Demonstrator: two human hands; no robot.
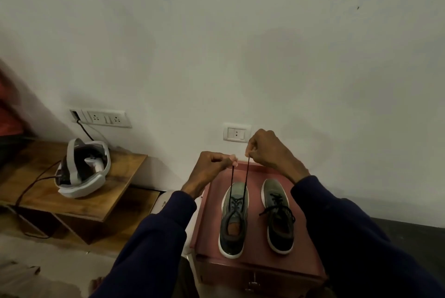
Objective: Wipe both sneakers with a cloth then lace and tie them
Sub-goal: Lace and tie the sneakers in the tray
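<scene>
This looks like a room in a home, plainly furnished. A bare white painted wall (216,44) carries a household socket strip (106,118) and a smaller switch plate (237,132), both set low. A low wooden table (115,191) stands against the wall, with a white VR headset (81,170) near its wall-side edge and a cable (31,184) trailing off its left edge. Sneakers (231,242) stand on top of a small pink chest (301,249) with a metal latch. The floor (36,244) is bare and grey.
</scene>
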